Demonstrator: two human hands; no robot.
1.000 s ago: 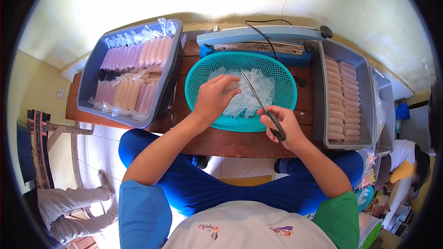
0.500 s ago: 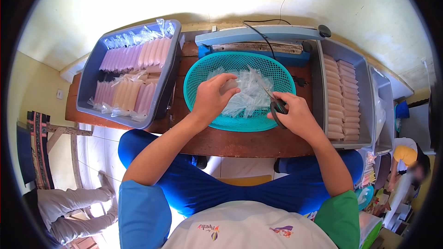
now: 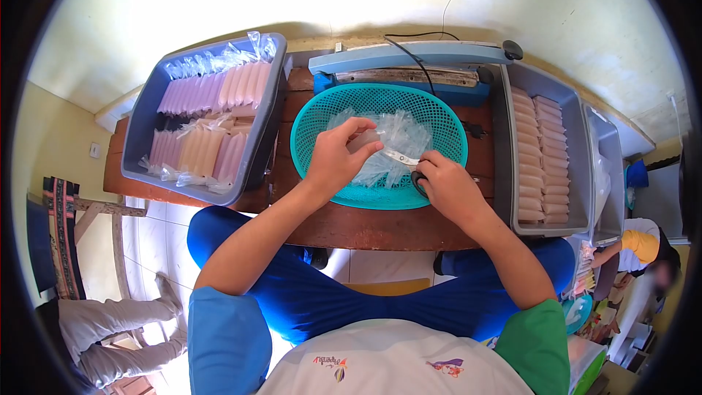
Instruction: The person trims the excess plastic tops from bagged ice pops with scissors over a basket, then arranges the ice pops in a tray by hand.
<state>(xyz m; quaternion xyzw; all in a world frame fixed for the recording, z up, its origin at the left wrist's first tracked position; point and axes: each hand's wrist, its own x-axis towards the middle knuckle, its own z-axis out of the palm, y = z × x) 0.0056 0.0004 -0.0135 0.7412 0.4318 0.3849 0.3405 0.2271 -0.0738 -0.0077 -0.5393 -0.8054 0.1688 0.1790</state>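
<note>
My left hand (image 3: 345, 152) is curled over the turquoise mesh basket (image 3: 450, 128), thumb and fingers pinching a pale filled plastic tube (image 3: 363, 142) that is mostly hidden by the hand. Scissors (image 3: 402, 158) with dark handles are gripped in my right hand (image 3: 446, 184). Their blades point left and reach close to the tube at my left fingertips; whether they touch it I cannot tell. Beneath both hands, a loose heap of clear plastic scraps (image 3: 409, 133) lies in the basket.
On the left stands a grey-blue tub (image 3: 256, 143) of pink, purple and cream filled tubes. A blue bag sealer (image 3: 409, 56) sits behind the basket. To the right, a grey tub (image 3: 579, 197) holds stacked pale tubes. Another person (image 3: 640, 249) is at far right.
My right hand has moved left and the scissors have swung from pointing up and away to pointing at my left fingertips. My left hand has barely shifted.
</note>
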